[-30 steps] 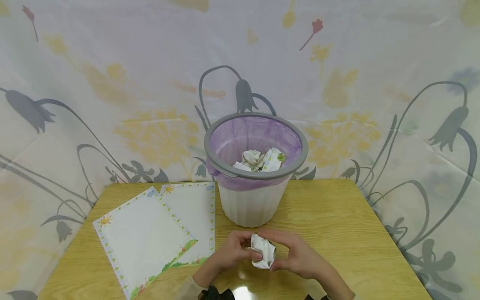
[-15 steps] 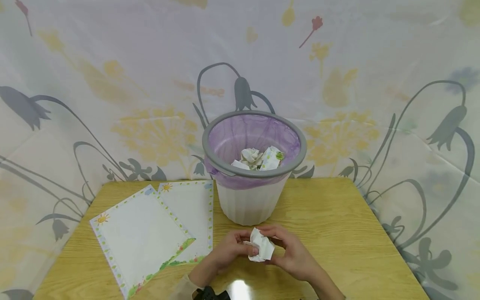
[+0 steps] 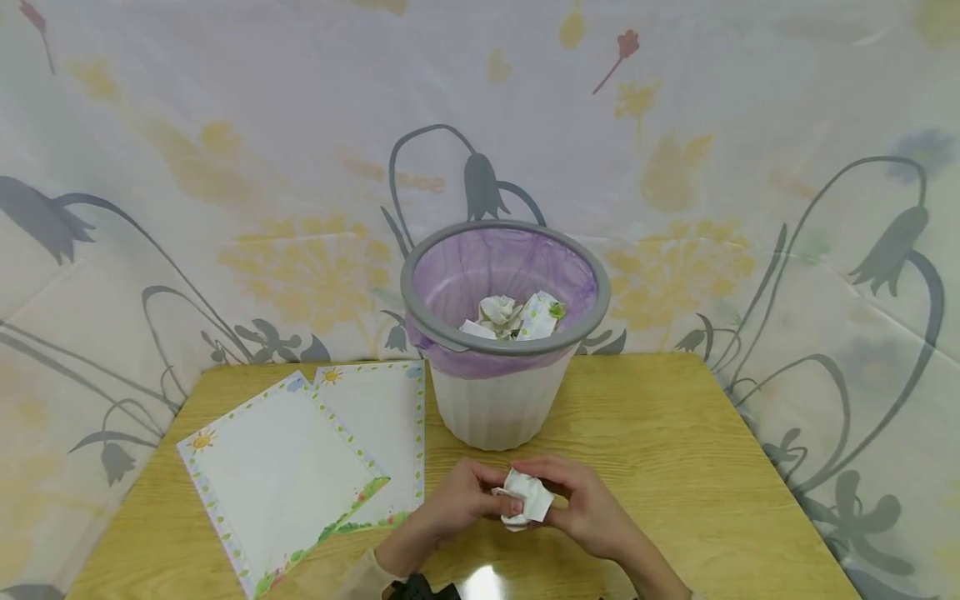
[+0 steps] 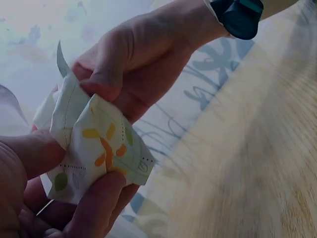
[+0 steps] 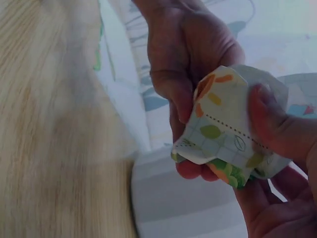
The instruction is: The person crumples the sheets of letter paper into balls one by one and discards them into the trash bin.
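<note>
A crumpled sheet of paper [image 3: 534,498] is squeezed between both hands, low over the table in front of the bin. My left hand [image 3: 467,498] grips its left side, thumb pressed on the front. From the other side my right hand [image 3: 588,508] holds it with curled fingers and thumb. Close up in the left wrist view, the crumpled paper [image 4: 101,144] shows folds, an orange sun print and leaf marks. Green print shows along the lower edge of the paper [image 5: 233,129] in the right wrist view. The palm-side faces of the wad are hidden by the fingers.
Behind the hands stands a white wastebasket [image 3: 495,408] with a grey rim and purple liner, holding several crumpled papers [image 3: 502,312]. Two flat bordered sheets overlap at left, the front sheet [image 3: 277,475] covering part of the back sheet [image 3: 382,417]. A flowered cloth [image 3: 300,167] hangs behind the wooden table [image 3: 645,433].
The paper has been turned and squeezed between the hands, its folds and outline shifting. Both hands stay in nearly the same place, and the whole view has drifted slightly.
</note>
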Demonstrator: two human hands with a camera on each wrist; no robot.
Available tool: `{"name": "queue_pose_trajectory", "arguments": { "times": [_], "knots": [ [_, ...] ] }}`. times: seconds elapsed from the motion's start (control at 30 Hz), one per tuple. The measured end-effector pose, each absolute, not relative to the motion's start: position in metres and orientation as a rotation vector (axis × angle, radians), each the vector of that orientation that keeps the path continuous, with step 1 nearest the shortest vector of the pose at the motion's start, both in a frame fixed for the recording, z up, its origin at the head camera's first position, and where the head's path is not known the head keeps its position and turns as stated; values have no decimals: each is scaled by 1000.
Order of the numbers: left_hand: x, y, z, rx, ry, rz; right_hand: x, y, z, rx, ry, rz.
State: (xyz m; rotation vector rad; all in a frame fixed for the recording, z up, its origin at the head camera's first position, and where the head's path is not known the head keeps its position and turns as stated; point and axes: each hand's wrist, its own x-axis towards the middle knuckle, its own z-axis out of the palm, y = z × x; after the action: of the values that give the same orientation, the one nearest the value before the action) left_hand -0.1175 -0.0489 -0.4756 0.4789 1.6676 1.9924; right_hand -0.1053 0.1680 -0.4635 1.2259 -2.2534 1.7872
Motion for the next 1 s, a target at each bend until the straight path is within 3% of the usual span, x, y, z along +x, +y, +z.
{"name": "queue_pose_trajectory", "arguments": {
  "times": [0.37, 0.8, 1.0],
  "knots": [
    [-115, -50, -468, 485, 1655, 2032, -109, 163, -459, 968, -2264, 1703],
    [-98, -36, -451, 386, 1872, 2145, -109, 151, -469, 953, -2133, 1459],
    [-100, -40, -452, 475, 1973, 2080, -109, 160, -462, 1127, -2213, 1523]
  ]
}}
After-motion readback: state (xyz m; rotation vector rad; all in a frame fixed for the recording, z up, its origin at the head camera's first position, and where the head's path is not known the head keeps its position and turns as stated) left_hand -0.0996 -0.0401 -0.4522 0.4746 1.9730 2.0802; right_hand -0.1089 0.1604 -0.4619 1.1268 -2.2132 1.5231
